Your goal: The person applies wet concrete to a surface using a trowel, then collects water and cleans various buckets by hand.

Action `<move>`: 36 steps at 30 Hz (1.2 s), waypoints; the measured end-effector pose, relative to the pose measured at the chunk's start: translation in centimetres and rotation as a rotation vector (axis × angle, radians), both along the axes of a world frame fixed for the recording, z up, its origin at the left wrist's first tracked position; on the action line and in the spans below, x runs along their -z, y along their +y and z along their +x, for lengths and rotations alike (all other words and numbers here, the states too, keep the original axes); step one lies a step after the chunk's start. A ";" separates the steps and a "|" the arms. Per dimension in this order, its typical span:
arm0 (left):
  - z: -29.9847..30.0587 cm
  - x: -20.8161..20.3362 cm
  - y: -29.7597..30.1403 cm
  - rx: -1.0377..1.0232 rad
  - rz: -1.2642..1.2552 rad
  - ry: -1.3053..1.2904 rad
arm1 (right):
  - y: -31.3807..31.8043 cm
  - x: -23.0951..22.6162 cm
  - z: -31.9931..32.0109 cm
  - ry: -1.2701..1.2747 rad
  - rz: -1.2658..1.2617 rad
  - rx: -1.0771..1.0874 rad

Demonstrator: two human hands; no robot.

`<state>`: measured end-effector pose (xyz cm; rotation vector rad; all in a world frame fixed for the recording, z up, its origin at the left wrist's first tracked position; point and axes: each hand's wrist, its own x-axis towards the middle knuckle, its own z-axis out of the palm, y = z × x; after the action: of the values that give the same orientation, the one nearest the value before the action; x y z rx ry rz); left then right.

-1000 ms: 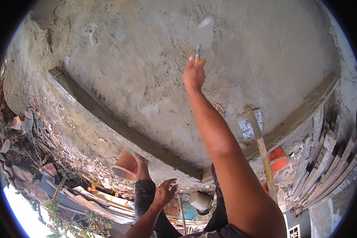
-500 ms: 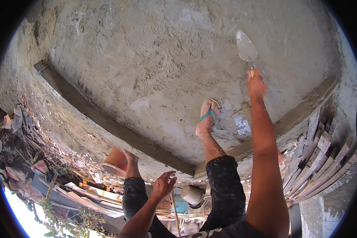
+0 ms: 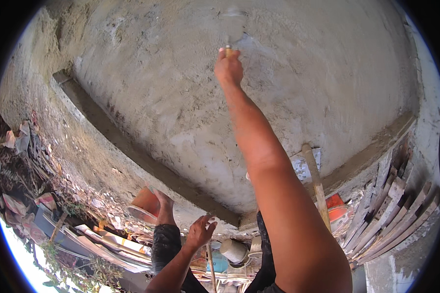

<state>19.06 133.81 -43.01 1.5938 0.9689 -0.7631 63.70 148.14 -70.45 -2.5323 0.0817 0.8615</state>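
My right hand (image 3: pixel 229 71) is closed round the wooden handle of a pointed trowel (image 3: pixel 234 29). The trowel's blade, a little blurred, lies against the wet grey mortar surface (image 3: pixel 190 88) at the top middle. My left hand (image 3: pixel 200 232) hangs low near my knee, fingers loosely bent and apart, with nothing in it. My right forearm crosses the picture and hides most of my right leg and foot. A wooden pole (image 3: pixel 317 183) leans beside that arm, its end over a shiny pale patch (image 3: pixel 312 163).
A raised mortar ledge (image 3: pixel 146 158) bounds the surface at the left, and another (image 3: pixel 371 151) at the right. An orange bucket (image 3: pixel 145 201) is by my left foot, an orange container (image 3: pixel 335 207) at the right. Stacked boards (image 3: pixel 386 215), pails (image 3: pixel 234 251) and rubble lie around.
My right hand has swept the trowel leftward and upward over the mortar. My forearm now covers my right foot and uncovers the wooden pole. My left hand has barely moved.
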 end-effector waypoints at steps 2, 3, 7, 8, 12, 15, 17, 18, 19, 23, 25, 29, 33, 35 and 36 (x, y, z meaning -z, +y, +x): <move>-0.7 0.2 1.8 -0.001 0.020 0.023 | 3.2 -2.1 -3.9 0.043 -0.021 -0.452; -0.7 0.2 2.9 -0.016 -0.007 0.035 | 2.6 -1.6 -3.2 -0.031 -0.071 -0.594; -4.9 -1.5 10.1 -0.289 -0.013 0.176 | -7.2 2.1 -0.2 -0.132 -0.172 -0.347; -6.9 0.3 12.0 -0.339 -0.003 0.098 | -14.8 4.8 4.2 -0.147 -0.228 -0.230; -21.6 1.5 17.8 -0.731 0.263 0.209 | -32.3 2.3 0.0 0.179 -0.001 0.647; -31.9 2.0 17.8 -1.102 0.268 0.646 | -38.2 -3.4 -7.1 0.142 -0.190 0.775; -38.0 4.5 15.7 -1.383 -0.047 0.852 | -37.3 -7.7 -9.9 0.228 -0.295 0.555; -39.3 6.4 14.1 -1.532 -0.120 0.920 | -35.9 -10.2 -12.1 0.267 -0.353 0.422; -39.0 8.7 12.9 -1.786 -0.152 1.021 | -33.2 -12.6 -13.9 0.232 -0.332 0.207; -39.4 15.6 10.0 -2.600 -0.151 0.606 | -15.9 -21.4 -23.0 0.354 -0.227 -0.483; -47.6 14.5 5.4 -3.014 0.238 -0.102 | -8.0 -26.6 -32.6 0.560 -0.107 -0.797; -43.4 12.8 8.1 -3.174 0.212 0.166 | 0.3 -37.6 -40.5 0.474 -0.096 -1.228; -49.1 -2.0 10.9 -2.586 0.377 0.765 | 10.1 -52.0 -56.9 0.288 0.030 -1.729; -49.8 -8.1 15.4 -2.608 0.252 0.443 | 15.6 -58.9 -64.2 0.109 0.005 -1.941; -51.4 -8.5 10.7 -2.571 0.326 0.490 | 15.6 -61.0 -68.3 0.136 0.018 -2.100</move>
<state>-32.30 144.55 -34.48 -0.5650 2.3222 0.9439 -4.57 163.78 -9.41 -1.6136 -2.6947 1.4195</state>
